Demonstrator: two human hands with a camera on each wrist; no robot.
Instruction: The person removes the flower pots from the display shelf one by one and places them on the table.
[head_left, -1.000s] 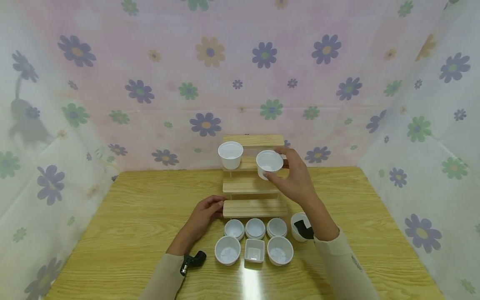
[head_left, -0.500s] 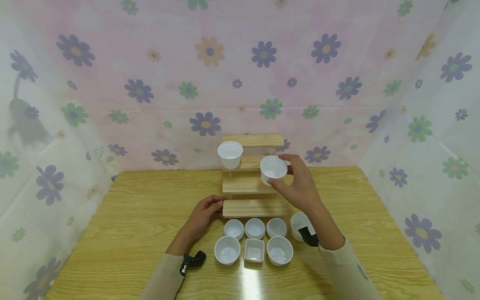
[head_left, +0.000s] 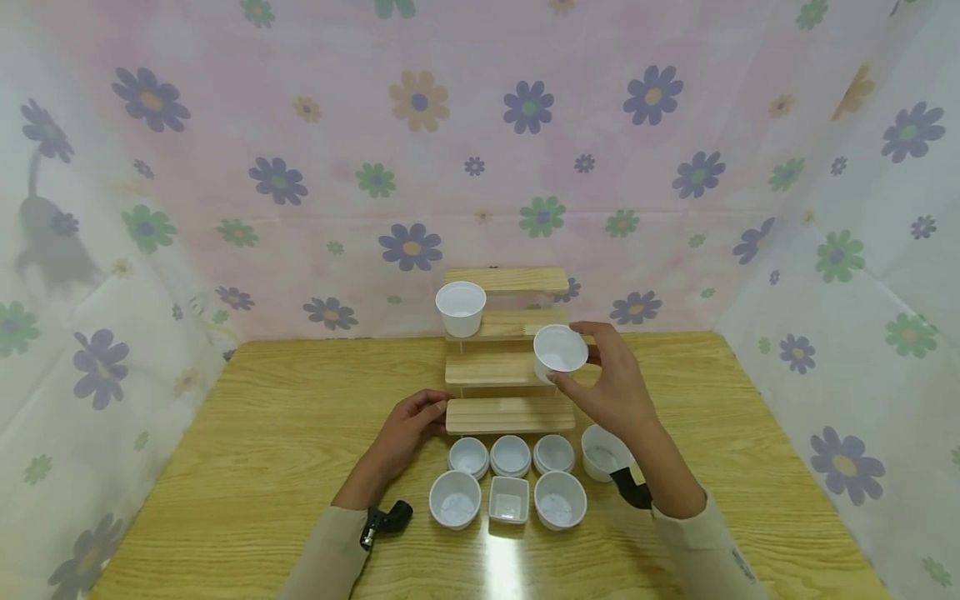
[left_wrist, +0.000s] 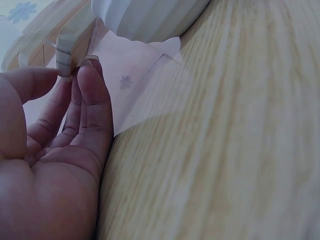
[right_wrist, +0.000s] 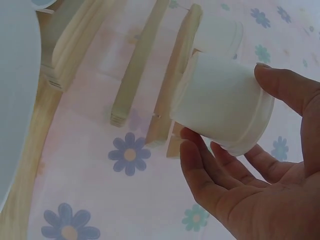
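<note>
My right hand (head_left: 611,383) pinches a white round cup (head_left: 558,354) between thumb and fingers, by its rim and side. In the head view this cup overlaps the right end of the tiered wooden display stand (head_left: 510,412). The right wrist view shows the cup (right_wrist: 220,100) tilted on its side, fingers (right_wrist: 200,170) along its wall. My left hand (head_left: 405,433) grips the left end of the stand's lowest board (left_wrist: 67,47), thumb on one face and fingertips at the other. A second white cup (head_left: 461,308) stands at the left of an upper tier.
In front of the stand are three small round white bowls (head_left: 510,457). Nearer stand two larger bowls (head_left: 455,500) with a square dish (head_left: 508,500) between them. Another white cup (head_left: 604,454) is beside my right wrist. Flowered cloth (head_left: 337,192) hangs behind the wooden table (head_left: 285,458).
My right hand has moved the held cup to the right and down, toward me, away from the upper tier. The left hand has kept its place on the stand.
</note>
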